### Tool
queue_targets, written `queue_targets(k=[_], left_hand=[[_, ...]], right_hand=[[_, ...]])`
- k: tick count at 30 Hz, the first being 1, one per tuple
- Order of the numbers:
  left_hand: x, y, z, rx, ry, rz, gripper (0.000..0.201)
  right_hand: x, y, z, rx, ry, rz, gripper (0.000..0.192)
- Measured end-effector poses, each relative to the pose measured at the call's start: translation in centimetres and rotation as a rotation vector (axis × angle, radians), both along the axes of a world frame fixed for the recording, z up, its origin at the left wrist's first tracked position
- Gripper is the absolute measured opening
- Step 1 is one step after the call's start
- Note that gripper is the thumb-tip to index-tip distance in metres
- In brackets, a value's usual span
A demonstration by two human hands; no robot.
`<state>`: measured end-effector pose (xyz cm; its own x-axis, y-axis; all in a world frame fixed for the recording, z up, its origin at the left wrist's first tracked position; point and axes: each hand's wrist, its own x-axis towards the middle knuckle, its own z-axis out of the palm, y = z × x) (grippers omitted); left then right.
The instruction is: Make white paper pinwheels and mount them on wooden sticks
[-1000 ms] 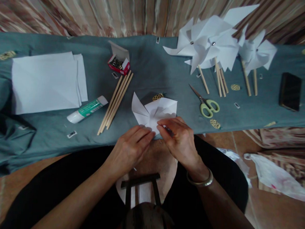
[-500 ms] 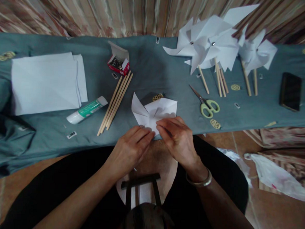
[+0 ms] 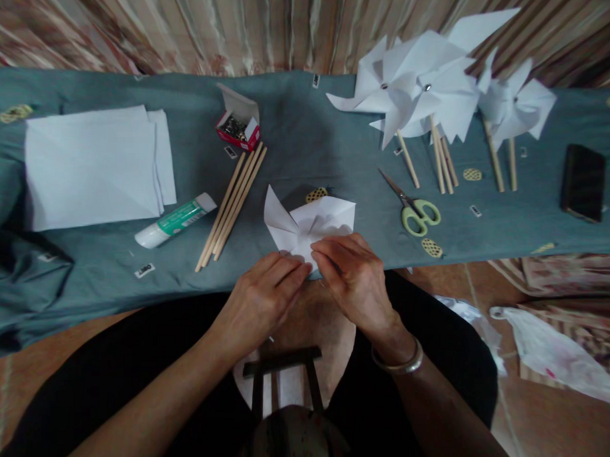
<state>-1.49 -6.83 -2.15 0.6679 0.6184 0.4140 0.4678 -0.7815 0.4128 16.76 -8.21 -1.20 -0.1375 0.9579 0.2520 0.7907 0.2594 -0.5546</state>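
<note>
A white paper pinwheel (image 3: 321, 216), partly folded, lies at the table's near edge with one pointed blade standing up on its left. My left hand (image 3: 265, 290) is closed on its lower left side, fingertips pressed on the paper. From the right, my right hand (image 3: 353, 273) pinches the paper near its middle, thumb and forefinger together. The two hands almost meet, and the fingers hide the lower part of the paper. To the left lie several wooden sticks (image 3: 231, 209); off to the right are green-handled scissors (image 3: 414, 209).
Finished pinwheels (image 3: 415, 82) on sticks lie at the back right. A small red box (image 3: 238, 126) of metal fasteners stands open behind the sticks. Leftward are a glue stick (image 3: 175, 220) and white paper sheets (image 3: 91, 168). A black phone (image 3: 583, 183) lies far right.
Hardly anything differs. Both hands stay on the paper, and the whole view has shifted very slightly.
</note>
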Motion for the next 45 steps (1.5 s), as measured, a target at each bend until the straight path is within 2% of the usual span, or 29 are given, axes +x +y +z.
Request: queue_targets(k=[18,45], left_hand=[[0.12,0.12,0.25,-0.043,0.012,0.002,0.022],[0.31,0.17,0.26,-0.060,0.019,-0.001,0.024]], right_hand=[[-0.16,-0.08,-0.16,0.085,-0.051,-0.012,0.020],[-0.20,-0.16,-0.30,0.079,-0.077,-0.034,0.020]])
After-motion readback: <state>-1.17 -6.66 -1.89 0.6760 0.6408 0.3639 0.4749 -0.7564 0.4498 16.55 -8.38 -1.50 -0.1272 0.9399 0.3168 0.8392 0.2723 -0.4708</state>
